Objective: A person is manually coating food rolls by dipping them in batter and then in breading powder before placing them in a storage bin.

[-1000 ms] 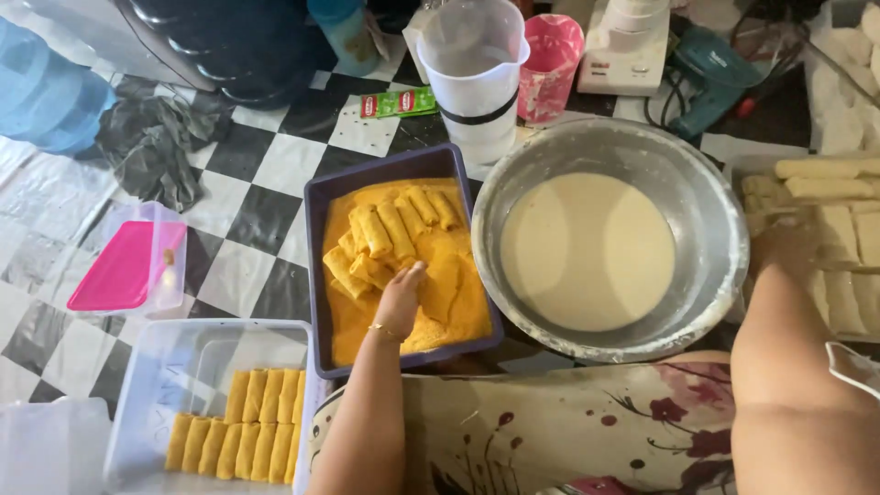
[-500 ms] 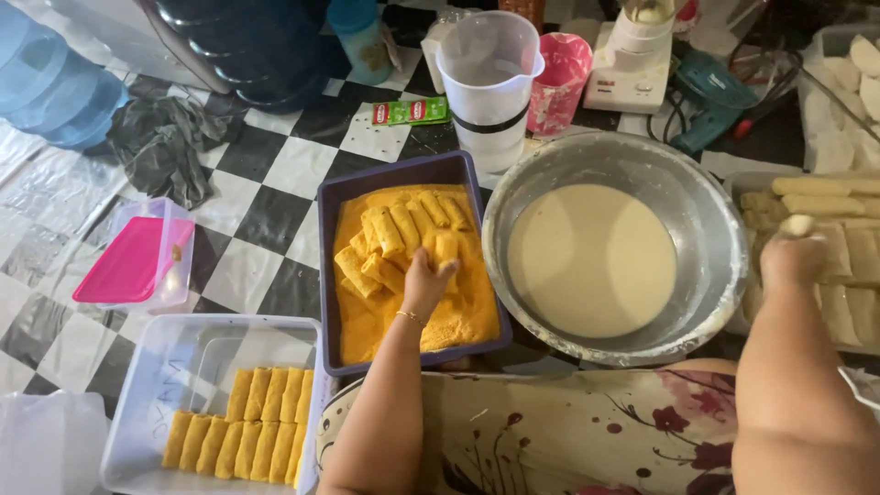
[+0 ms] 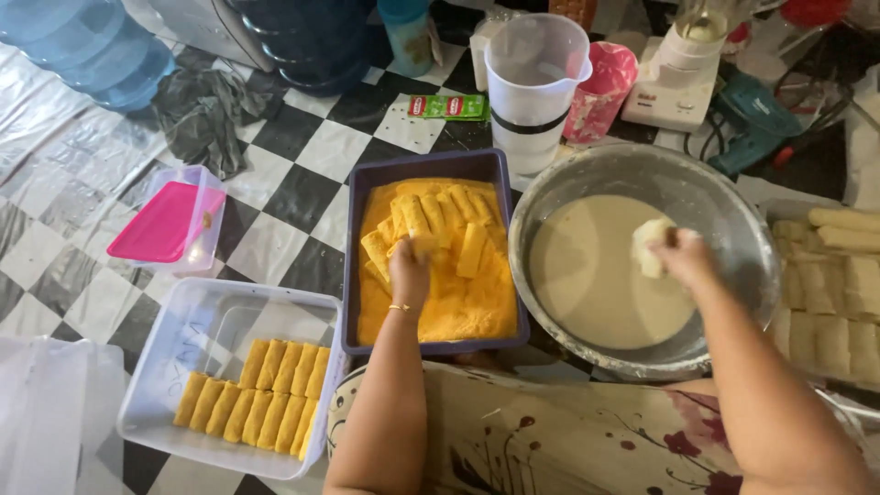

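Note:
My left hand (image 3: 410, 263) reaches into a dark rectangular tray (image 3: 429, 163) of orange crumbs and grips one crumb-coated roll (image 3: 423, 242) among several others. My right hand (image 3: 680, 254) hovers over a large metal bowl (image 3: 744, 215) of pale batter (image 3: 596, 284) and holds a pale uncoated roll (image 3: 649, 244) above the liquid. A clear plastic box (image 3: 188, 316) at the lower left holds two rows of coated rolls (image 3: 266, 394). At the far right a tray carries several plain pale rolls (image 3: 830, 293).
A clear measuring jug (image 3: 533, 82) stands behind the tray, a pink cup (image 3: 599, 87) beside it. A small box with a pink lid (image 3: 165, 225) sits at left. Blue water bottle (image 3: 92, 46), grey cloth (image 3: 206, 115), white appliance (image 3: 683, 78) and teal tool (image 3: 747, 119) lie farther back on the chequered floor.
My right hand has moved left from the tray of plain rolls to over the batter bowl, carrying a pale roll. My left hand has shifted a little deeper into the crumb tray.

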